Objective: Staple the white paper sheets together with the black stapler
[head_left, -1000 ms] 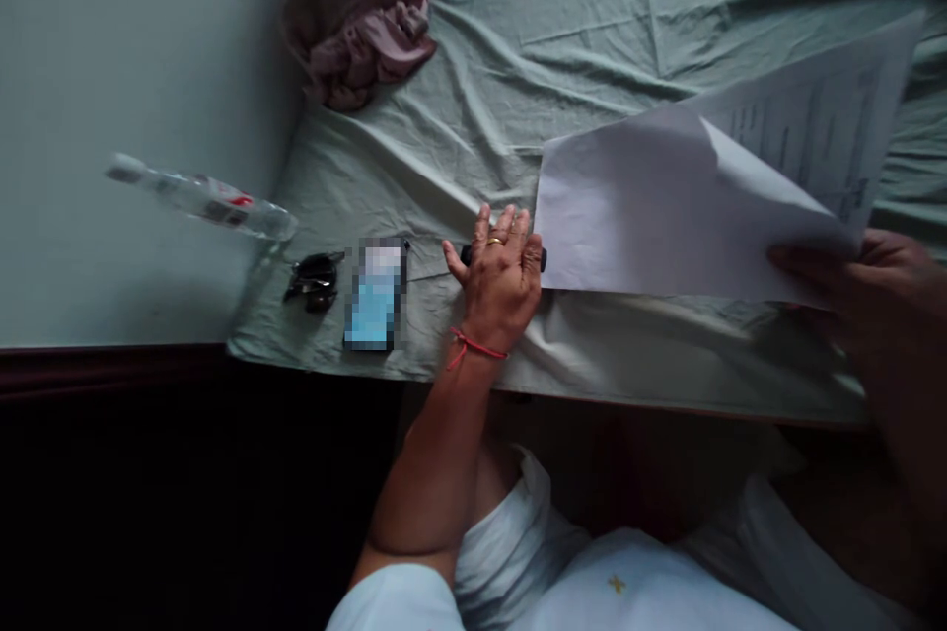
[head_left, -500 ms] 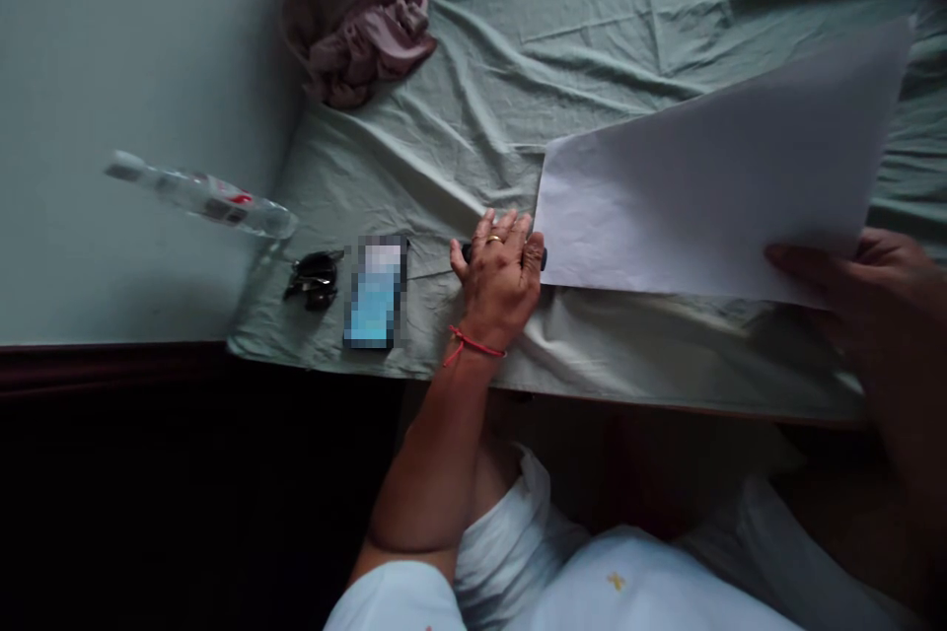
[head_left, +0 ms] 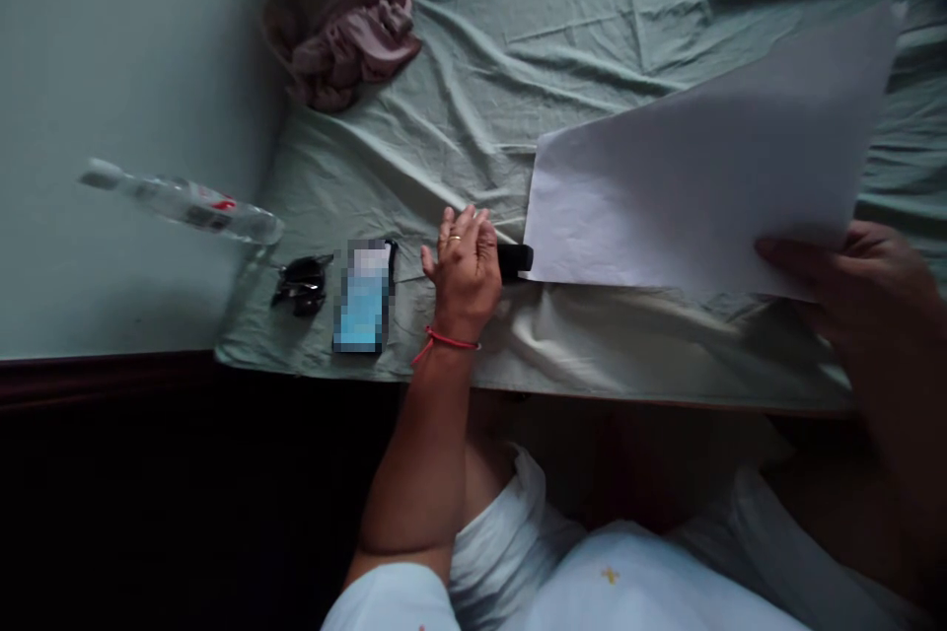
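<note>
My left hand (head_left: 465, 278), with a ring and a red string bracelet, lies palm down with its fingers stretched forward. It covers the rear of a black stapler (head_left: 516, 261), whose front end shows to the right of the thumb. The stapler's front touches or overlaps the lower left corner of white paper (head_left: 666, 187); exactly how they meet is hard to see. My right hand (head_left: 862, 266) pinches the paper's lower right side, thumb on top and other fingers underneath. The paper's right part is raised off the cloth. Whether it is one sheet or several, I cannot tell.
A phone (head_left: 361, 298) with a blurred screen and dark folded glasses (head_left: 302, 284) lie left of my left hand. Beyond them a clear plastic bottle (head_left: 196, 205) is by the wall. Crumpled pink cloth (head_left: 355, 44) sits at the back on the wrinkled green cover (head_left: 562, 49).
My left hand has shifted left along the stapler, uncovering its front end. My right hand keeps its hold on the paper. The whole view has slid slightly.
</note>
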`<state>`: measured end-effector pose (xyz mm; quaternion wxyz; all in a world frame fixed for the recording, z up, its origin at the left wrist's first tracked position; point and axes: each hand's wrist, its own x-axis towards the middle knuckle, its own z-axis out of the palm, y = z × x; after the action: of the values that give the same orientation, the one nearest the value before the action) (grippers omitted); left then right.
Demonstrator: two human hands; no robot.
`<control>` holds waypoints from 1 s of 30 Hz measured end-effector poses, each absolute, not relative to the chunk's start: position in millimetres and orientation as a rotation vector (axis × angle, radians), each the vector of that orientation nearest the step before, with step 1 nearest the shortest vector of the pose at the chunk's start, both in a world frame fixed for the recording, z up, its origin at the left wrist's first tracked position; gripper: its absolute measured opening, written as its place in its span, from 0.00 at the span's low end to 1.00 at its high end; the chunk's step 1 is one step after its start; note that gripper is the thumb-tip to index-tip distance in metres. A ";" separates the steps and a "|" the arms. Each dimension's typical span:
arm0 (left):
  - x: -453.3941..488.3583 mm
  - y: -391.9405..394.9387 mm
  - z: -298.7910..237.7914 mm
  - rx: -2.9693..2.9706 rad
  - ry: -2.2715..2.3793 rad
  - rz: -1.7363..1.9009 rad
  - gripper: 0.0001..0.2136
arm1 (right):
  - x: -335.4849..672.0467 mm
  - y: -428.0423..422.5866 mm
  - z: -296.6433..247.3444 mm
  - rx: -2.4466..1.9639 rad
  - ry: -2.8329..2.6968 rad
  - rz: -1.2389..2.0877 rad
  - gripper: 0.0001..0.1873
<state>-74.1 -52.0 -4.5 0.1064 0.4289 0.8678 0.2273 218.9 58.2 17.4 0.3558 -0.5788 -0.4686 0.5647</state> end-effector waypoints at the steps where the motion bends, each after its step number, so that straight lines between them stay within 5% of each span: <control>1: -72.9 -51.1 -4.2 1.284 2.554 0.639 0.21 | 220.0 59.3 15.5 -1.499 -1.205 1.465 0.15; 10: -71.7 -50.9 1.2 1.477 2.501 0.334 0.23 | 220.5 59.5 14.6 -1.508 -1.219 1.452 0.18; 30: -51.1 -56.4 -4.0 1.439 2.566 0.548 0.23 | 219.7 60.1 11.6 -1.612 -1.331 1.389 0.26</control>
<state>-51.1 -56.4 -4.0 0.0744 0.4794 0.8552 0.1825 219.7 60.1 11.6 0.3105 -0.6105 -0.5040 0.5262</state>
